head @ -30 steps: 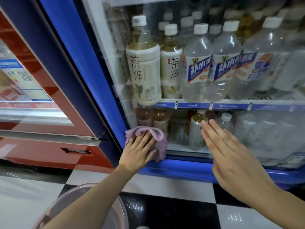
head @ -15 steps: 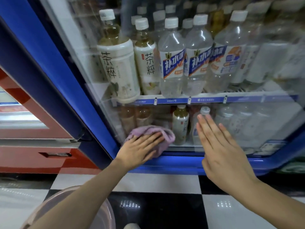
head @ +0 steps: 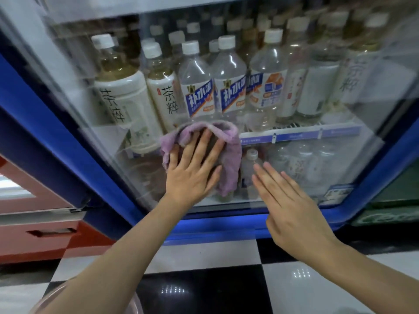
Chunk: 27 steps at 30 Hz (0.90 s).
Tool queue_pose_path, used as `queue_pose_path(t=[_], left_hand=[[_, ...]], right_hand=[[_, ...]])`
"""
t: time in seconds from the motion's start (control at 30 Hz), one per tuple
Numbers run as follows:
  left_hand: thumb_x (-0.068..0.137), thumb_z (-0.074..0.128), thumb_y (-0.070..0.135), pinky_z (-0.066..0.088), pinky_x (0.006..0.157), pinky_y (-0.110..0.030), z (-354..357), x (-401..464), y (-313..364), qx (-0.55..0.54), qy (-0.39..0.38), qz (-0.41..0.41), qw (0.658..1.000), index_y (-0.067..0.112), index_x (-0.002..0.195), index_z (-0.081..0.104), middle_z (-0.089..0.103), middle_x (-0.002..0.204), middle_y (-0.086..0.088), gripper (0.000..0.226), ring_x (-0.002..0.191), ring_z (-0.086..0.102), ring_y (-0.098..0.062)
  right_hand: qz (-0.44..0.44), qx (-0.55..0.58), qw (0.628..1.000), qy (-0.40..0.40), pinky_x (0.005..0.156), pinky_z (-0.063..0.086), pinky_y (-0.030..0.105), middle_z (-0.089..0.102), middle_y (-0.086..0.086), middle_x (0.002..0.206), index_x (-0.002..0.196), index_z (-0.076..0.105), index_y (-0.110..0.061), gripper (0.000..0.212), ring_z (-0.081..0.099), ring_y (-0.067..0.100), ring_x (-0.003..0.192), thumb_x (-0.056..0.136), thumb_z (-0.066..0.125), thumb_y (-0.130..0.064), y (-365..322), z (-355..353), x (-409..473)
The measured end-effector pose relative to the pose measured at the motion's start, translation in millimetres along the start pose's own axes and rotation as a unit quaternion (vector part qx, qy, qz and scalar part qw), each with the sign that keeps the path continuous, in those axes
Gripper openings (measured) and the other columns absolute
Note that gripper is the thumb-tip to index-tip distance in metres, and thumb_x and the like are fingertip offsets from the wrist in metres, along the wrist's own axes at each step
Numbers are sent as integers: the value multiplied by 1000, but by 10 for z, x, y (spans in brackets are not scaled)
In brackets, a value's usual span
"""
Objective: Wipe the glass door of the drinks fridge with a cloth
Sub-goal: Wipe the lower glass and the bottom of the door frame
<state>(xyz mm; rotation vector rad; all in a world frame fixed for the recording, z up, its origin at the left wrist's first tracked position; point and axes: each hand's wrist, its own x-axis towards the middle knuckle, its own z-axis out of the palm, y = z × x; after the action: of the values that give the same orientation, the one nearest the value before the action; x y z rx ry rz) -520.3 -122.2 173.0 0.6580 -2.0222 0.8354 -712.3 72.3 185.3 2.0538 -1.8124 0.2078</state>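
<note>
Purple cloth [head: 229,155] pressed to fridge glass door [head: 340,155] at centre frame by left hand [head: 192,175], fingers spread flat, right hand [head: 292,205] lower right, fingers straight and together

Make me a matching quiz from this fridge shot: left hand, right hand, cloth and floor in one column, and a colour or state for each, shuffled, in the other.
Column one:
1. left hand
2. right hand
3. cloth
4. floor

Column two:
A. black and white squares
B. flat and bare, next to the cloth
C. purple, bunched against the glass
D. spread over the cloth, pressing it

Pairs: 1-D, 2-B, 3-C, 4-A
</note>
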Motion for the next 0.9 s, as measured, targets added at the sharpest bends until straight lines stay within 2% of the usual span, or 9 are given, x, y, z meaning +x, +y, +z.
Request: queue_pose_path(t=[0.07, 0.13, 0.2, 0.27, 0.37, 0.47, 0.67, 0.8, 0.9], left_hand=[[103, 45, 42, 5, 128, -41, 67, -338, 134, -16, -52, 70, 996, 22, 164, 20, -7, 176, -6, 70, 162, 6, -24], [98, 46, 39, 29, 112, -42, 111, -655, 226, -45, -113, 128, 984, 19, 161, 23, 5, 174, -5, 69, 150, 29, -24], [96, 48, 36, 37, 98, -40, 118, -768, 258, -50, -139, 141, 979, 16, 164, 19, 22, 171, -5, 77, 138, 40, -22], [96, 49, 33, 41, 100, -38, 93, -662, 278, -55, -133, 139, 980, 16, 166, 16, 33, 165, -5, 79, 139, 42, -21], [98, 50, 31, 16, 129, -36, 30, -140, 347, -45, -53, 111, 991, 18, 158, 36, 24, 168, -2, 63, 157, 23, -23], [103, 46, 32, -7, 130, -39, -30, 543, 485, -47, 2, 24, 999, 23, 165, 26, -1, 176, 0, 66, 163, 0, -18], [102, 45, 36, -5, 130, -41, 75, 607, 724, -22, 14, 11, 1000, 22, 168, 17, -4, 176, -4, 72, 163, -2, -21], [94, 54, 30, 24, 117, -36, 233, -72, 904, -94, -80, 131, 984, 15, 161, 33, 12, 174, -6, 72, 155, 23, -20], [94, 49, 30, 37, 100, -34, 279, -356, 939, -109, -138, 168, 970, 9, 164, 26, -3, 176, -8, 76, 143, 38, -17]], right_hand=[[30, 4, 1000, 1, 124, 25, 51, 26, 19, 171, 158, 37, 3, 75, 24, 35, 159, 85, 34, -10, 103, -36, -115], [60, 3, 998, 0, 124, 24, 50, 29, 19, 170, 158, 39, 3, 75, 27, 36, 158, 84, 36, -12, 191, -64, -227], [84, -4, 996, -11, 124, 23, 50, 28, 19, 170, 158, 37, 3, 76, 27, 36, 158, 84, 36, -13, 266, -74, -315], [102, -8, 994, -22, 125, 22, 50, 24, 18, 172, 160, 34, 2, 77, 25, 35, 159, 85, 35, -13, 343, -73, -387], [128, 4, 991, -28, 126, 20, 49, 19, 15, 174, 162, 29, 0, 86, 19, 32, 161, 80, 52, -6, 420, -57, -464], [136, 11, 990, -35, 126, 21, 48, 17, 13, 175, 164, 26, -2, 96, 16, 30, 162, 74, 62, -3, 473, -30, -487], [150, 14, 988, -37, 125, 22, 48, 18, 12, 175, 164, 25, -3, 97, 16, 30, 162, 73, 60, -4, 547, 20, -492], [149, 12, 988, -45, 125, 22, 46, 18, 13, 174, 165, 24, -3, 96, 17, 30, 162, 75, 56, -8, 599, 55, -498], [139, 11, 989, -50, 126, 19, 46, 14, 13, 175, 165, 21, -3, 92, 12, 30, 163, 78, 51, -10, 637, 59, -512]])
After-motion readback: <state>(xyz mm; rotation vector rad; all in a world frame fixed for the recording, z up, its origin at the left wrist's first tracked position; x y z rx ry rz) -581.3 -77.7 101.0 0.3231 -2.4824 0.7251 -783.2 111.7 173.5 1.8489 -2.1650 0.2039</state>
